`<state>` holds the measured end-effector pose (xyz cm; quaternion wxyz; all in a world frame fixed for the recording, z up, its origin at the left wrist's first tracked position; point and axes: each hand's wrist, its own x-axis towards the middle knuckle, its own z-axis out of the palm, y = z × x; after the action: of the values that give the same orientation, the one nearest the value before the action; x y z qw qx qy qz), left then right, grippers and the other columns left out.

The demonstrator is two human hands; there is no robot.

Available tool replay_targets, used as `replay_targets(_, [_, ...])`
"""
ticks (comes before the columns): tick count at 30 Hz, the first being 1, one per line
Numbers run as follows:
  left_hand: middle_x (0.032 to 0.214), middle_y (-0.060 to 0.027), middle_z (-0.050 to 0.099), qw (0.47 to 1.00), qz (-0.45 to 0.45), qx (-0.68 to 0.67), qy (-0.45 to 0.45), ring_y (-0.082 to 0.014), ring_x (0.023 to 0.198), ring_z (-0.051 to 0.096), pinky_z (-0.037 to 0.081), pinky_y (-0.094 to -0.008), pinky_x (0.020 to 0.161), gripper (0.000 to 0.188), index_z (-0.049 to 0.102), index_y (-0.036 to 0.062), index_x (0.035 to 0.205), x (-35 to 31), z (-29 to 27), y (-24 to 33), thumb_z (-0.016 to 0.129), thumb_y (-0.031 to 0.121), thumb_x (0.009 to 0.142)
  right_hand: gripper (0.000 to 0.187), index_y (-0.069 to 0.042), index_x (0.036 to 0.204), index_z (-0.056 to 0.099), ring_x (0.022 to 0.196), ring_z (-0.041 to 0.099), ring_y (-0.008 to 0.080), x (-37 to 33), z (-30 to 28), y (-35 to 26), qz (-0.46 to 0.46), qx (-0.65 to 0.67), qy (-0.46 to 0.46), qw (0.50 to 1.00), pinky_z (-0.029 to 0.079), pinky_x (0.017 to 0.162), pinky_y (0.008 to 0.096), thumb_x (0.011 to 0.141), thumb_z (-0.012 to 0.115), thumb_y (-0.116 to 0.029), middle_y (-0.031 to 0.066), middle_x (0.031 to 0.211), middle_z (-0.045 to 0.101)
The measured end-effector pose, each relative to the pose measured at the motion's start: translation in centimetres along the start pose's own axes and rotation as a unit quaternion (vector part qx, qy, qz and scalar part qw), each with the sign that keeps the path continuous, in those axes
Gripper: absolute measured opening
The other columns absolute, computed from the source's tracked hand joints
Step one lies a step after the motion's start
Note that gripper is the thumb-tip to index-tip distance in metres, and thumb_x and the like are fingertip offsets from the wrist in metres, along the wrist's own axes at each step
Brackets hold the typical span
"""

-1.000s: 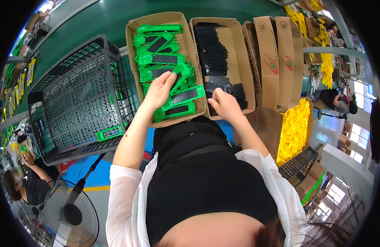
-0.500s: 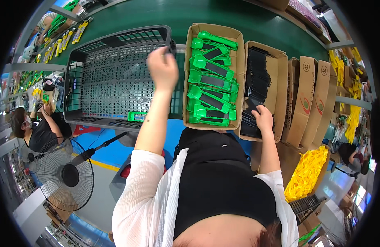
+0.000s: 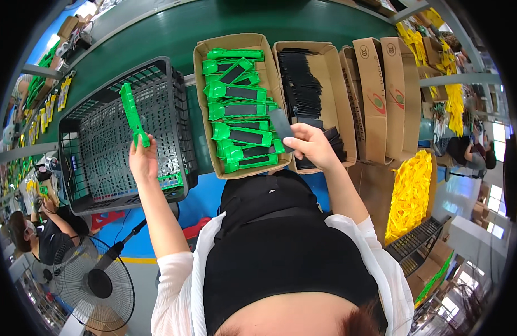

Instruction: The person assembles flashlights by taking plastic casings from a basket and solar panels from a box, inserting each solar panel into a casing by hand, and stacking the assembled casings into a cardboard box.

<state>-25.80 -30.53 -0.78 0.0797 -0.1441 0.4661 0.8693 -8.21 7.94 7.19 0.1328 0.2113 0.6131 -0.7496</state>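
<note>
My left hand (image 3: 143, 161) grips the lower end of a long green plastic housing (image 3: 130, 112), which points away from me above the black plastic crate (image 3: 181, 120). Another green piece lies in that crate near my left wrist. Pinched in my right hand (image 3: 314, 147) is a thin dark rectangular plate (image 3: 279, 127), over the right edge of a cardboard tray (image 3: 273, 61). Several green housings with dark panels (image 3: 241, 112) are piled in this tray. Right of it, a second cardboard tray (image 3: 332, 67) holds a long row of black plates (image 3: 303, 84).
Folded cardboard boxes (image 3: 370, 95) stand at the right, with a carton of yellow pieces (image 3: 412, 196) nearer me. A fan (image 3: 99, 283) stands at the lower left, close to another person (image 3: 40, 235). Behind the trays runs a green work surface (image 3: 236, 19).
My left hand has come nearer and now shows a green housing in it. My right hand has lifted a dark plate from the right tray toward the green housings. The view has shifted.
</note>
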Motion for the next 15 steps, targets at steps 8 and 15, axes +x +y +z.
replay_targets(8, [0.118,-0.0089,0.053,0.943,-0.181,-0.068,-0.272,-0.0180,0.098,0.054,0.046,-0.0339,0.081,0.028,0.057,0.0020,0.108,-9.3,12.2,-5.0,0.053,0.024,0.090,0.023,0.002,0.097,0.061,0.061,0.047,0.0047,0.3,2.3,-0.3,-0.065,-0.067,-0.012,0.996,0.039,0.056,0.0210,0.083,0.064,-0.016,-0.0019,0.072,0.054])
replay_targets(15, [0.112,-0.0086,0.059,0.938,0.001,0.212,-0.275,-0.0196,0.106,0.052,0.037,-0.0293,0.093,0.018,0.064,0.0012,0.100,-11.9,16.9,-4.9,0.058,0.010,0.086,0.017,-0.004,0.086,0.056,0.056,0.050,0.0036,-0.2,3.7,-1.8,-0.063,-0.056,0.018,0.996,0.038,0.049,0.0187,0.088,0.058,-0.020,-0.0010,0.068,0.057])
